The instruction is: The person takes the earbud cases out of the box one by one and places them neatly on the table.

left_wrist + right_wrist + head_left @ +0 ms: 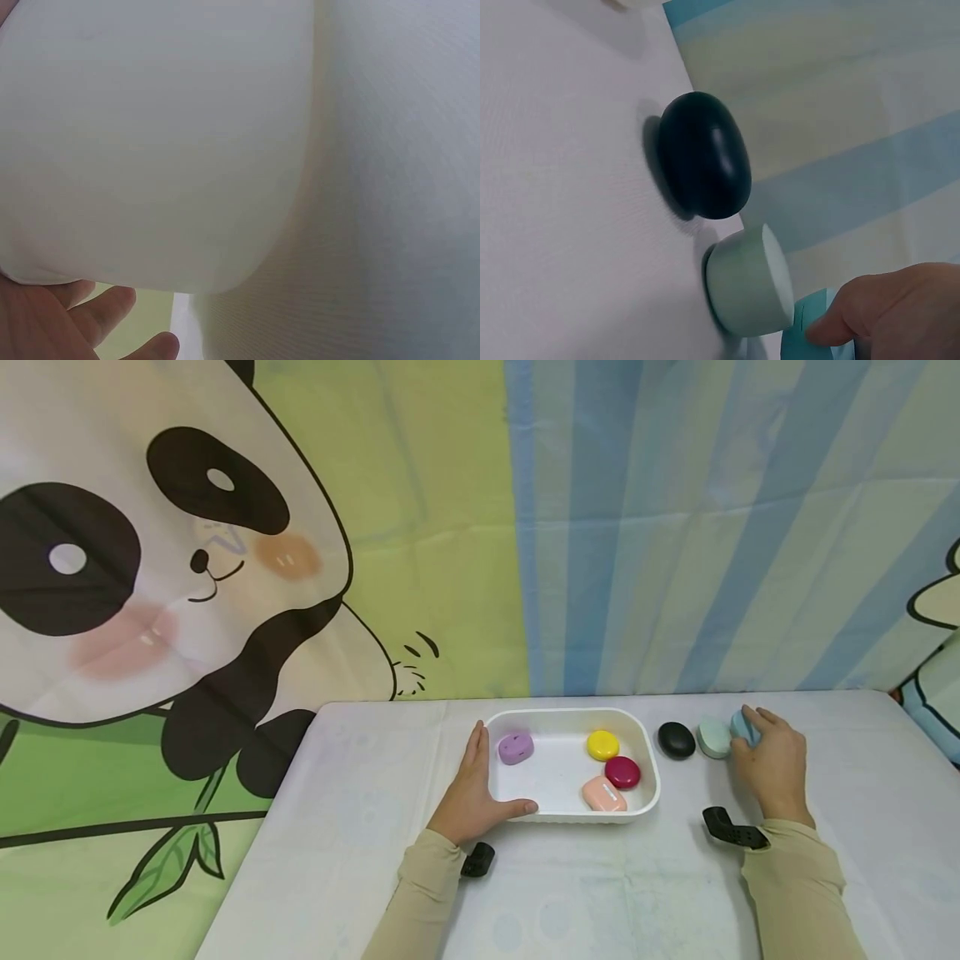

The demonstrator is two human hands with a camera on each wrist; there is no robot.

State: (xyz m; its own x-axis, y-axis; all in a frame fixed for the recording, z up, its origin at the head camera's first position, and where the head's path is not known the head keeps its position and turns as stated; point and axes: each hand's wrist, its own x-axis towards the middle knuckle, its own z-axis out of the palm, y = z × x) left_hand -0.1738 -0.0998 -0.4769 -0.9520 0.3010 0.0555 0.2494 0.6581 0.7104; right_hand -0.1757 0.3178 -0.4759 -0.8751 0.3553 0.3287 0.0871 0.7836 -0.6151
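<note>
The light-blue case point(742, 728) is well right of the white tray point(555, 777), pinched between the right hand's point(772, 766) thumb and fingers; whether it is off the table cannot be told. Grasping it seems the step in hand; the next move likely calls for a firm pinch, clear of the mint-green round case point(713, 738) just beside it. The black oval case point(677, 741) is nearest the tray's right end. The left hand point(480, 793), fingers straight and thumb spread, rests against the tray's left end.

Even, soft light fills the head view, with faint shadows on the desk point(585, 893). Both wrist views are dimmer; the left shows the tray point(157, 142) blurred, and a small glare marks the black piece point(705, 157).
</note>
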